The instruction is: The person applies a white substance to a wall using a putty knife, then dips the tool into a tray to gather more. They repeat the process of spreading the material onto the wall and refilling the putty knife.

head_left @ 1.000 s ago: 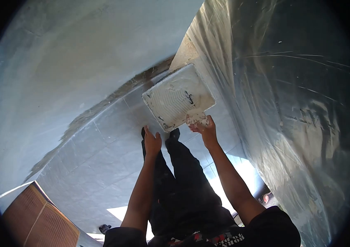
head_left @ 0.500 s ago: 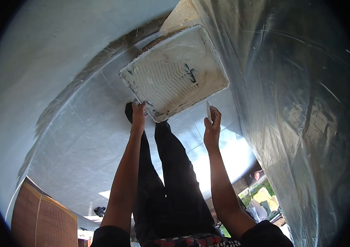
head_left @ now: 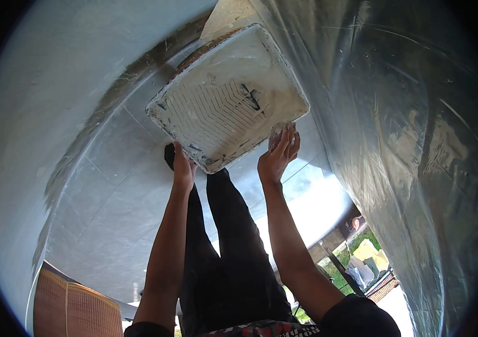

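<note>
A paint tray, ribbed and coated with whitish paint or filler, is tilted up in front of me. My left hand grips its lower left corner, thumb on the rim and the other fingers behind. Between the fingers and thumb of my right hand is a thin flat scraper, smeared pale and partly covered by the fingers. That hand is right at the tray's lower right edge. Dark smears mark the ribs and the rim.
Clear plastic sheeting hangs along the right side. A pale wall curves along the left above the grey tiled floor. A woven brown panel stands at lower left, and assorted items lie beyond an opening at lower right.
My right hand has moved left and up to the tray's edge, turning the scraper from edge-on to flatter. The tray has shifted slightly left in view, still held by my left hand.
</note>
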The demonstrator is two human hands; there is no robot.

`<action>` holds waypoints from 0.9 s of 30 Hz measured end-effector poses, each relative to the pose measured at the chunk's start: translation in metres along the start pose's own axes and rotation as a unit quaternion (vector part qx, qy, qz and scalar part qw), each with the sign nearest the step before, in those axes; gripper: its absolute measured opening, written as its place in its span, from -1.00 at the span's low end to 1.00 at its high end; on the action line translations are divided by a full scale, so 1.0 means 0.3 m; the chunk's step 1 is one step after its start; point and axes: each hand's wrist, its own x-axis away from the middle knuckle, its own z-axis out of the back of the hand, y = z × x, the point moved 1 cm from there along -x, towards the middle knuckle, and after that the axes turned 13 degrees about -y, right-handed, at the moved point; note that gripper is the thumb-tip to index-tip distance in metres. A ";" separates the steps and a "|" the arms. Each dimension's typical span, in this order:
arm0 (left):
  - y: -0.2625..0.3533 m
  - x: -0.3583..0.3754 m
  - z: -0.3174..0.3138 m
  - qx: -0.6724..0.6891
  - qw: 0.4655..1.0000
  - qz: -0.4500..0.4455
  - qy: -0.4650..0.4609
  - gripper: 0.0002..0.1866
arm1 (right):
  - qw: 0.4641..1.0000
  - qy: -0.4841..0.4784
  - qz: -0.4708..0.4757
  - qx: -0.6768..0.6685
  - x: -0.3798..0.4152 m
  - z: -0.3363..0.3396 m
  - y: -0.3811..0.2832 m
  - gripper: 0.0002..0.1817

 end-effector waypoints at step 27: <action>-0.004 -0.016 -0.033 0.021 0.999 -0.010 0.045 -0.27 | 0.996 -0.014 -0.069 0.054 -0.018 -0.115 -0.022 -0.14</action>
